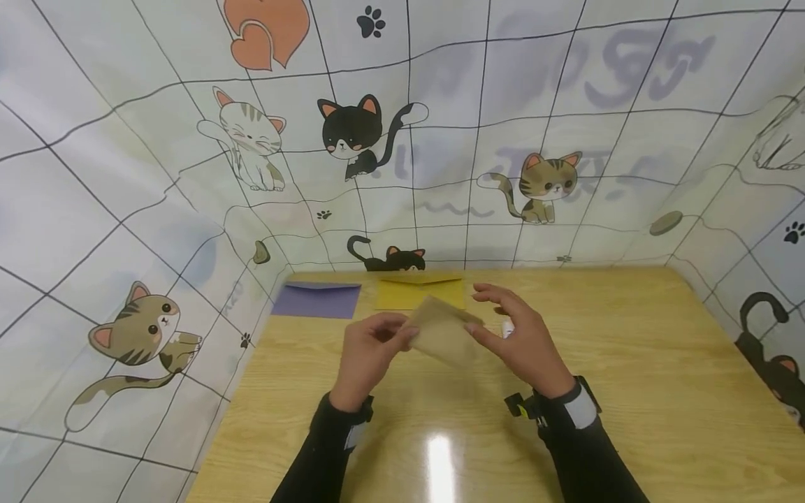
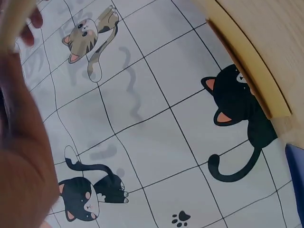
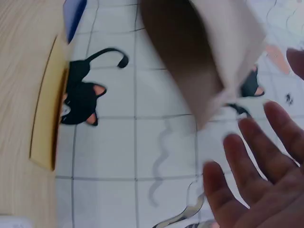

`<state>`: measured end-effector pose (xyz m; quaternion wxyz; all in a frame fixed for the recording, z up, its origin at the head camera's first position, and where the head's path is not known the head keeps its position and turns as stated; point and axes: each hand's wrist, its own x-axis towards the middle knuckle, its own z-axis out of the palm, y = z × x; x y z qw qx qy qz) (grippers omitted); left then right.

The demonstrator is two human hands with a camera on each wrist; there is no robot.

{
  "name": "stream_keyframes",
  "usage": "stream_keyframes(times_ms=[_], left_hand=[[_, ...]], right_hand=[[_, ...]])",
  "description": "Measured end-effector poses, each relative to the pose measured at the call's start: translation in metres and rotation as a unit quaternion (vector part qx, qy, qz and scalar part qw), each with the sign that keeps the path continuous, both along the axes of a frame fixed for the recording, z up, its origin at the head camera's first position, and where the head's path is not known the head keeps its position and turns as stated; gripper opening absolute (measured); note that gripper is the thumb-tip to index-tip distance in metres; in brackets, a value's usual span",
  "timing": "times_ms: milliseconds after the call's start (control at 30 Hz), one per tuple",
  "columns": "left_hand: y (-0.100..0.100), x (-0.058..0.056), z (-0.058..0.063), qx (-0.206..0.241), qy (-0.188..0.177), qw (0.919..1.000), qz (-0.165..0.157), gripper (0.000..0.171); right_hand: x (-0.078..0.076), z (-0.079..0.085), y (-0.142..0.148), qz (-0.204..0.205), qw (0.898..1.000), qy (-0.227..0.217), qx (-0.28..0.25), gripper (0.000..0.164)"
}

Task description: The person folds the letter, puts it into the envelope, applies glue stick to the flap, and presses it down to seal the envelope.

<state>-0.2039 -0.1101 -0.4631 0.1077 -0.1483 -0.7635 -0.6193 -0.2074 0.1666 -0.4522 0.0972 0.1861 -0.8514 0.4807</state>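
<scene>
So both hands are up over the middle of the tabletop [image 1: 629, 349] with a brown kraft envelope [image 1: 443, 339] held between them, lifted clear of the wood. The left hand [image 1: 371, 353] has its fingers curled and pinching the envelope's left end, while the right hand [image 1: 525, 342] looks mostly spread, fingers fairly straight and touching the right edge, more steadying than gripping. From the right wrist view the envelope [image 3: 199, 52] looks like it's gaping open a bit, so my guess is this is the handling/opening stage, and the next move would need the right hand to get a proper pinch on the flap or the mouth while the left keeps it steady. Behind it, a purple envelope [image 1: 317, 299] and a yellow envelope [image 1: 420, 293] lie flat along the back edge, right up against the cat-print backdrop [image 1: 440, 140]. A small white thing by the right hand is too hidden to identify. Plenty of bare wood toward the near and right sides; the back edge is the crowded bit.
</scene>
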Motion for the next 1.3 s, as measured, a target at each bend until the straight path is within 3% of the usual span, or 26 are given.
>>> stream_keyframes(times_ms=[100,200,300,433,533,667,1300], left_hand=[[-0.002,0.0,0.002,-0.074,-0.024,0.9945,-0.069,0.012],[0.0,0.0,0.004,-0.105,-0.029,0.9889,-0.101,0.013],[0.002,0.002,0.005,-0.097,-0.029,0.9911,-0.086,0.02],[0.002,0.004,0.008,-0.048,-0.056,0.995,-0.067,0.029],[0.001,0.003,0.007,-0.013,-0.075,0.9945,-0.072,0.024],[0.0,0.002,0.006,0.008,-0.074,0.9942,-0.078,0.017],[0.003,0.008,0.01,-0.015,-0.059,0.9967,-0.054,0.009]], right_hand=[[0.005,0.007,-0.008,0.032,0.998,0.023,0.045,0.053],[0.006,0.008,-0.015,0.05,0.997,0.03,0.058,0.038],[0.007,0.007,-0.018,0.038,0.998,0.027,0.036,0.022],[0.009,0.008,-0.016,0.03,0.999,0.003,-0.012,0.018],[0.011,0.009,-0.013,0.032,0.998,-0.025,-0.041,0.02],[0.011,0.009,-0.011,0.036,0.996,-0.052,-0.057,0.022],[0.011,0.007,-0.007,0.047,0.993,-0.079,-0.075,0.013]])
